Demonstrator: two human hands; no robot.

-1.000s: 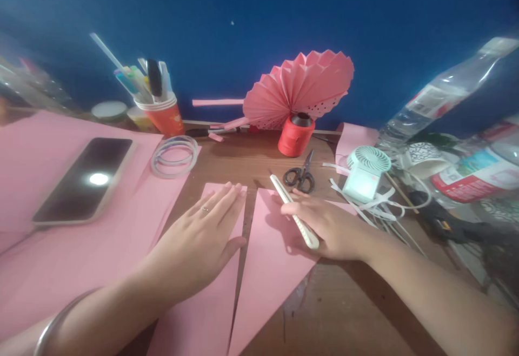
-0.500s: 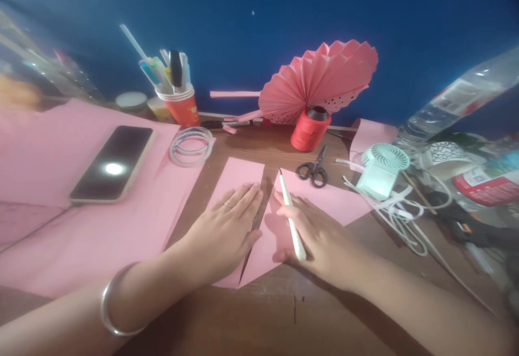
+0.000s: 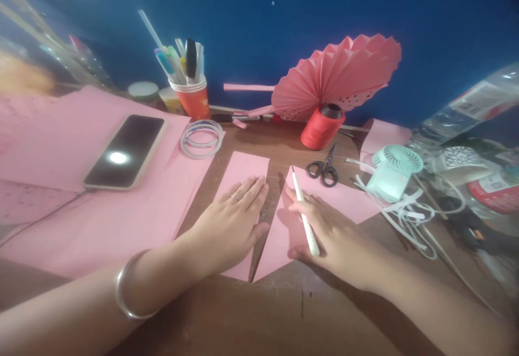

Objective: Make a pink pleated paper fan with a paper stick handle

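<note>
pink strip [image 3: 248, 165] lies under the left hand [image 3: 233, 221], flat and empty, likely for steadiness, while the right hand [image 3: 330, 234] thumb-clasps a knife [image 3: 304, 207] (perhaps so it can also press the sheet [image 3: 351, 204]).

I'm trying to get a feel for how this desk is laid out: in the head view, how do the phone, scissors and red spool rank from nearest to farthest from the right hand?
1. Scissors: just beyond the right hand.
2. Red spool: behind the scissors.
3. Phone: across on the left.
</note>
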